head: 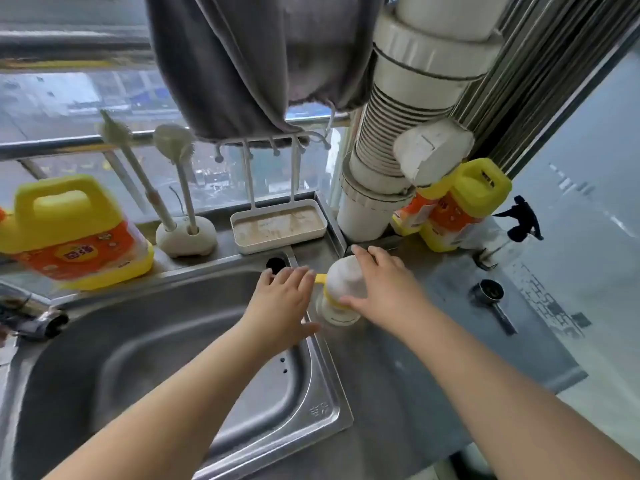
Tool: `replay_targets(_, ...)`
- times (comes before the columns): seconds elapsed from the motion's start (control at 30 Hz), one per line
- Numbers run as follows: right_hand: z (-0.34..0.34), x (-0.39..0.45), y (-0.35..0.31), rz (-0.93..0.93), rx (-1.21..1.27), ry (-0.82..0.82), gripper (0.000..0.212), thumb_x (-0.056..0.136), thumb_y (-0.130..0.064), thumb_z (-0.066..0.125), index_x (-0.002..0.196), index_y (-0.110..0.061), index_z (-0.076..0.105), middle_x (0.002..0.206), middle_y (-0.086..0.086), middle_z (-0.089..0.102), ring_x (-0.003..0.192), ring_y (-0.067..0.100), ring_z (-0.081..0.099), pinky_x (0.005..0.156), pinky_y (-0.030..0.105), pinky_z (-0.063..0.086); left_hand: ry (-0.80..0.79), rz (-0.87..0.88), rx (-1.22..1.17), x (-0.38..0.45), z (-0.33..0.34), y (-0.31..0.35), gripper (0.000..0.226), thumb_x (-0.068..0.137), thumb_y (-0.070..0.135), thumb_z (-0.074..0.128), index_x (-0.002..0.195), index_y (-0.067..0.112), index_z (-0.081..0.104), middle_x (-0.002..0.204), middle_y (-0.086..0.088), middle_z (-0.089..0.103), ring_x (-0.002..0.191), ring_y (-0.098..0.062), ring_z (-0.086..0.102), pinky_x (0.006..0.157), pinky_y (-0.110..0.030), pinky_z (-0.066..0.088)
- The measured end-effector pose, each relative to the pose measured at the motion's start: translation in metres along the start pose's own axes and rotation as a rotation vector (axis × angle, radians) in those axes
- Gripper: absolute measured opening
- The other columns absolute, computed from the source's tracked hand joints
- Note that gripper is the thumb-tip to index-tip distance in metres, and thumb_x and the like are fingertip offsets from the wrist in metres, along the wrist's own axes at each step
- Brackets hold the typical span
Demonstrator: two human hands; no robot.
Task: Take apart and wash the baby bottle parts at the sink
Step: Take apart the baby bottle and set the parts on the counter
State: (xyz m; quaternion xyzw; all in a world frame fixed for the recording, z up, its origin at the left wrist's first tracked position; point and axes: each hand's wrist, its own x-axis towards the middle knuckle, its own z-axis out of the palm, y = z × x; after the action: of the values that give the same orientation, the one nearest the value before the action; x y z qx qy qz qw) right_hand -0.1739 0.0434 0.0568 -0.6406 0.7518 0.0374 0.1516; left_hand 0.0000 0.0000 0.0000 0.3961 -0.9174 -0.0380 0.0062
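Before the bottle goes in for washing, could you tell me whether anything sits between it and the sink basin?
Nothing visible does. The bottle stands on the counter beside the sink rim, with only the left hand between them.

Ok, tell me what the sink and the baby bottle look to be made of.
Sink: brushed stainless steel by the look, grey with soft reflections and a pressed rim. Baby bottle: seemingly plastic, with a frosted translucent cap and body and a glossy yellow collar.

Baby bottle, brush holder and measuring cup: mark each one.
baby bottle [343, 280], head view, on its frosted cap.
brush holder [185, 239], head view, on the front of its white base.
measuring cup [486, 292], head view, on its round metal bowl.
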Motion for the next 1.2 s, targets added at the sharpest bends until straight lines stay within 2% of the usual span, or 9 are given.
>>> replay_targets(0.07,0.004,0.013,0.002,-0.006,0.004,-0.008,0.086,0.082,-0.057,0.061,0.148,-0.022,0.017,0.147,0.007,0.032,0.13,0.031,0.036,0.101,0.039,0.037,-0.123,-0.125,-0.117,0.012,0.01,0.007,0.092,0.08,0.059,0.059,0.149,0.016,0.016,0.155,0.004,0.022,0.142,-0.018,0.02,0.115,-0.047,0.015)
replay_targets(0.13,0.009,0.021,0.005,0.0,0.039,-0.018,0.082,0.079,-0.059,0.063,0.141,-0.021,0.026,0.137,0.008,0.043,0.121,0.031,0.045,0.092,0.038,0.042,-0.135,-0.198,-0.188,0.022,0.019,0.013,0.093,0.078,0.058,0.061,0.149,0.019,0.015,0.155,0.007,0.02,0.142,-0.015,0.015,0.114,-0.047,0.008)
replay_targets(0.27,0.017,0.028,0.007,0.022,0.147,-0.021,0.081,0.071,-0.062,0.068,0.13,-0.02,0.031,0.126,0.008,0.051,0.113,0.03,0.053,0.082,0.034,0.044,-0.06,-0.318,-0.401,0.036,0.036,0.022,0.095,0.069,0.063,0.068,0.145,0.023,0.026,0.149,0.008,0.032,0.139,-0.016,0.022,0.114,-0.046,0.011)
replay_targets(0.43,0.016,0.031,0.012,-0.045,0.113,-0.035,0.074,0.075,-0.057,0.068,0.128,-0.017,0.035,0.127,0.007,0.054,0.113,0.028,0.055,0.083,0.032,0.042,-0.127,-0.338,-0.455,0.048,0.043,0.019,0.096,0.062,0.066,0.072,0.143,0.032,0.032,0.146,0.012,0.035,0.138,-0.015,0.02,0.114,-0.053,0.005)
replay_targets(0.57,0.007,0.033,0.017,-0.117,0.045,-0.046,0.07,0.074,-0.059,0.068,0.123,-0.02,0.037,0.124,0.003,0.058,0.109,0.027,0.057,0.072,0.03,0.036,-0.125,-0.372,-0.505,0.048,0.04,0.019,0.091,0.06,0.06,0.076,0.139,0.034,0.038,0.142,0.014,0.04,0.137,-0.016,0.019,0.112,-0.06,0.0)
replay_targets(0.77,0.0,0.039,0.022,-0.189,0.101,-0.11,0.07,0.073,-0.05,0.072,0.127,-0.023,0.037,0.125,0.002,0.056,0.108,0.025,0.055,0.074,0.03,0.039,-0.094,-0.424,-0.556,0.046,0.04,0.021,0.084,0.06,0.059,0.077,0.134,0.037,0.044,0.134,0.015,0.045,0.135,-0.018,0.022,0.113,-0.06,-0.006)
replay_targets(0.9,0.0,0.037,0.023,-0.216,0.148,-0.141,0.074,0.075,-0.044,0.074,0.133,-0.026,0.033,0.132,0.002,0.05,0.111,0.023,0.053,0.083,0.032,0.044,-0.06,-0.416,-0.572,0.042,0.043,0.02,0.077,0.062,0.056,0.078,0.13,0.032,0.05,0.122,0.012,0.05,0.128,-0.017,0.033,0.115,-0.055,-0.002)
replay_targets(1.07,0.013,0.032,0.019,-0.148,0.238,-0.093,0.081,0.065,-0.051,0.078,0.128,-0.031,0.031,0.132,-0.004,0.044,0.109,0.024,0.053,0.081,0.033,0.045,-0.069,-0.336,-0.571,0.039,0.046,0.017,0.072,0.07,0.042,0.078,0.132,0.02,0.049,0.113,0.001,0.049,0.115,-0.022,0.046,0.116,-0.046,0.006)
replay_targets(1.2,0.014,0.028,0.013,-0.145,0.267,-0.048,0.078,0.066,-0.046,0.078,0.129,-0.03,0.035,0.13,-0.004,0.046,0.11,0.023,0.052,0.083,0.03,0.043,-0.047,-0.319,-0.645,0.033,0.047,0.018,0.074,0.067,0.038,0.082,0.13,0.016,0.05,0.104,0.002,0.042,0.107,-0.022,0.041,0.102,-0.034,0.03)
